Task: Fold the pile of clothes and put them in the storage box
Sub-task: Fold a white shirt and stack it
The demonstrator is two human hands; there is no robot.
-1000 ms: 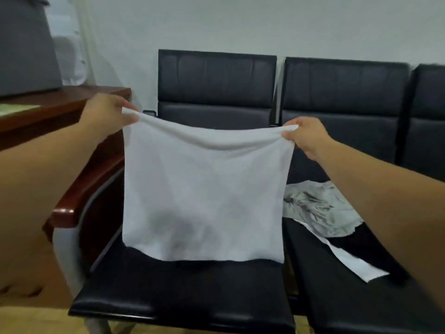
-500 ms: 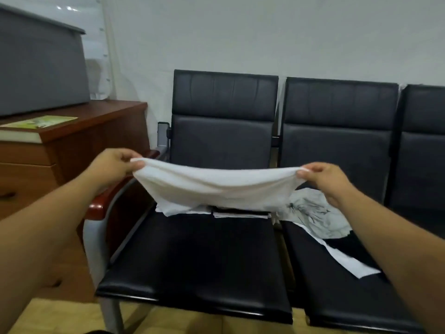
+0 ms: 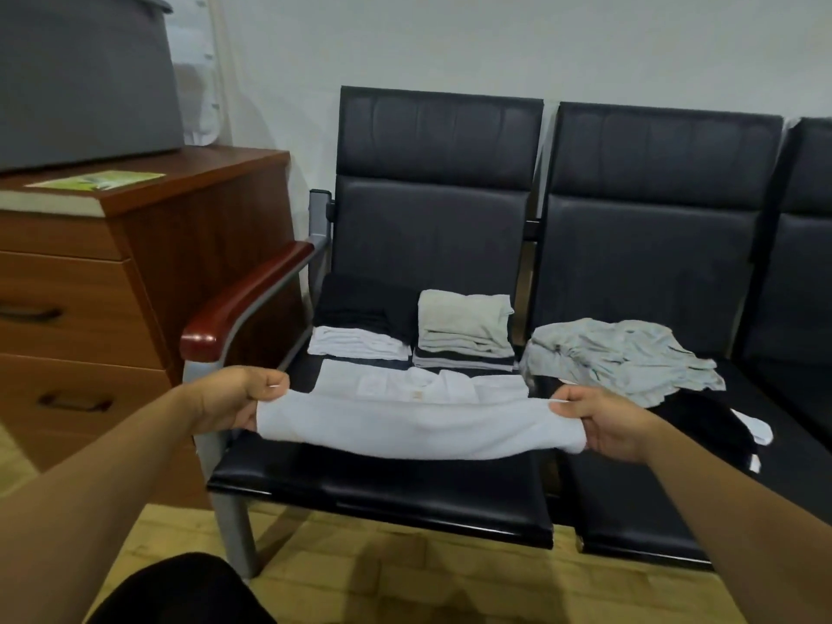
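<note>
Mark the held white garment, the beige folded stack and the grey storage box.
white garment (image 3: pixel 418 427): head view, middle of the draped fold.
beige folded stack (image 3: pixel 466 315): head view, top layer.
grey storage box (image 3: pixel 85 83): head view, front wall.

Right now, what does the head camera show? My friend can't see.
Left hand and right hand grip the ends of a white garment over a chair seat. Folded stacks sit behind; unfolded clothes lie on the next seat.
</note>
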